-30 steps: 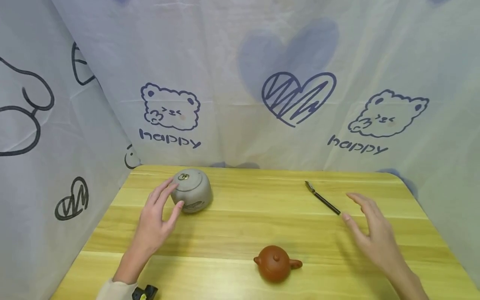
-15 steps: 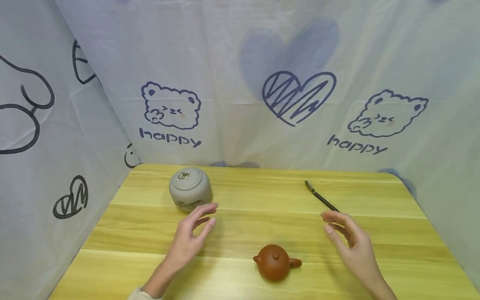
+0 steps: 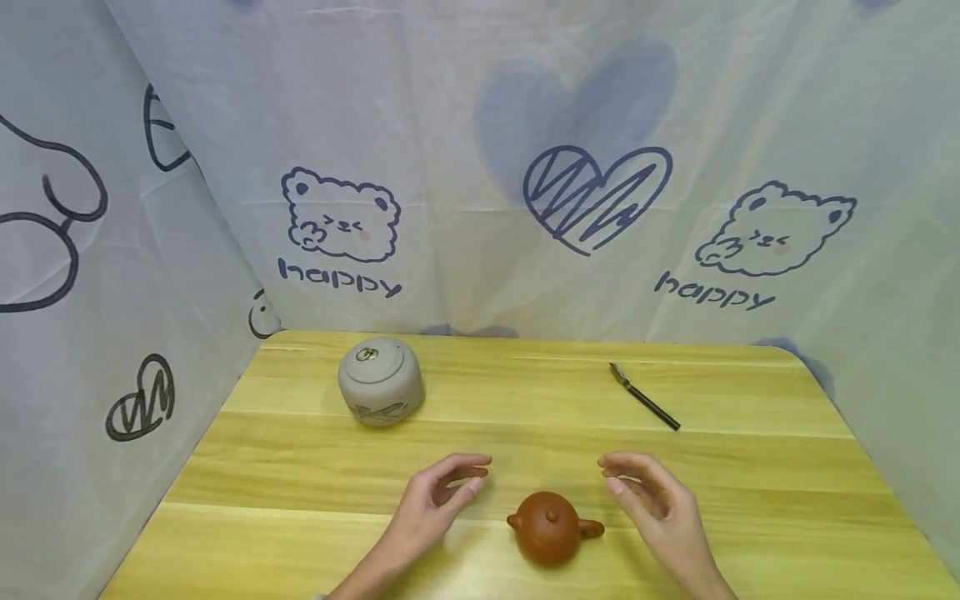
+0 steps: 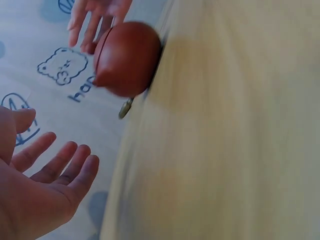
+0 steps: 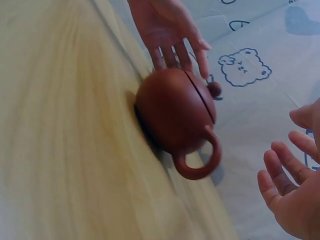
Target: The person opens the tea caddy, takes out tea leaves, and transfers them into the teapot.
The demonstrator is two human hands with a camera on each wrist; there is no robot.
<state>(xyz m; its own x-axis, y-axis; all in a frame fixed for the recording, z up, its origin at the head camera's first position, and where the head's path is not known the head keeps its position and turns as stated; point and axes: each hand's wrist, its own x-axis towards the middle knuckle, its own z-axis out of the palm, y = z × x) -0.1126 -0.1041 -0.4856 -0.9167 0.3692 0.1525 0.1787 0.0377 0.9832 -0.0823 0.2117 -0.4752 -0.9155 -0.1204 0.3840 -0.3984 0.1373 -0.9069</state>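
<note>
A small reddish-brown clay teapot [image 3: 547, 533] stands upright near the front of the wooden table, its spout to the left and its looped handle to the right. To its left, my left hand [image 3: 431, 512] hovers with loosely bent fingers and holds nothing. On the handle side, my right hand [image 3: 660, 512] is likewise relaxed, apart from the pot. The right wrist view shows the lid knob [image 5: 214, 89] and the handle [image 5: 200, 170] clearly. Both hands flank the teapot [image 4: 129, 59] in the left wrist view, where the spout faces the camera.
A grey lidded jar [image 3: 381, 387] sits at the back left of the table [image 3: 510, 400]. Toward the back right lies a slim black pen-like tool [image 3: 645, 398] with a metal tip. A white cloth [image 3: 465, 150] with printed drawings hangs behind the table.
My left hand has come away from beside the grey jar, moving right and nearer to the teapot. My right hand has moved left from near the pen-like tool. The objects stay put.
</note>
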